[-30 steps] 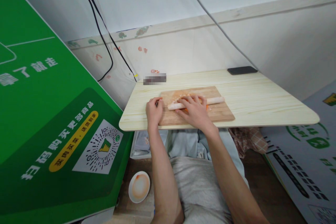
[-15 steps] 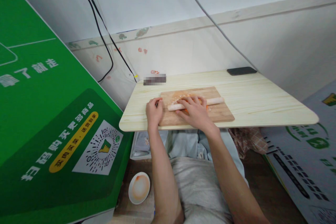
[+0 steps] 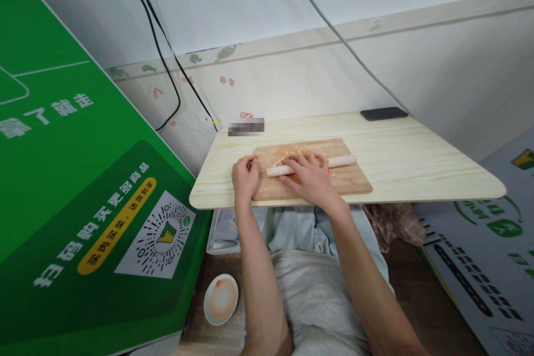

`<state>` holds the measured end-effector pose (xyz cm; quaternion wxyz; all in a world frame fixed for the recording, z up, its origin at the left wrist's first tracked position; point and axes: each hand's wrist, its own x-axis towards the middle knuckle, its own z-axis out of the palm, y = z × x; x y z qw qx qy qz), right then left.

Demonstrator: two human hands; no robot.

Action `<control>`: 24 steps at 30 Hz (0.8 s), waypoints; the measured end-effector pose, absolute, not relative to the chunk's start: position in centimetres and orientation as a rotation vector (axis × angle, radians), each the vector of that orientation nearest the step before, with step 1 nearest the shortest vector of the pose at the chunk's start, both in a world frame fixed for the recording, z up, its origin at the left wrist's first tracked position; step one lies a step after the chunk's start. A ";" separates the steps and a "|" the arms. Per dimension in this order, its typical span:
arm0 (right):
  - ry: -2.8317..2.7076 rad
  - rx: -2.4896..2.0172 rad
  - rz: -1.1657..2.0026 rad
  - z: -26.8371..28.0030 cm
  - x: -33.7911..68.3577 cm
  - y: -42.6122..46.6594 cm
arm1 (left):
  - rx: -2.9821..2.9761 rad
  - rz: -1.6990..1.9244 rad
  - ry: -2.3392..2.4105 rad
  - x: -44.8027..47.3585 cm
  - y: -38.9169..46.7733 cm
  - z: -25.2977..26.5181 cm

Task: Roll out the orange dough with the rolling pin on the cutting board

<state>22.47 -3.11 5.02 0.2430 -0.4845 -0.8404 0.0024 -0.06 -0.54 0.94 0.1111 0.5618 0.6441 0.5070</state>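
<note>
A wooden cutting board (image 3: 354, 181) lies near the front edge of the pale table. Across it rests a light wooden rolling pin (image 3: 342, 161), slightly slanted, its right end higher in view. My right hand (image 3: 311, 175) lies over the middle of the pin, fingers on the far side and thumb on the near side. Beneath and behind the pin are orange and whitish crushed bits (image 3: 287, 153), partly covered by this hand. My left hand (image 3: 245, 178) is closed at the board's left edge, thumb and fingers curled against it; its fingertips are partly hidden.
At the table's (image 3: 438, 161) back right lies a black phone (image 3: 384, 113); a pixelated dark item (image 3: 246, 127) sits back left. A stained white bowl (image 3: 221, 299) stands low at left. A green printed panel (image 3: 50, 178) rises on the left, a wall behind.
</note>
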 end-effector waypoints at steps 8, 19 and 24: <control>-2.294 -1.331 -0.001 5.0 22.4 -3.1 | 1.648 1.490 1.896 0.0 -0.5 0.9; -2.283 -1.323 0.003 5.0 22.4 -3.2 | 1.671 1.478 1.901 -0.1 -0.6 1.0; -2.281 -1.323 0.004 5.0 22.3 -3.1 | 1.669 1.479 1.907 -0.1 -0.6 0.9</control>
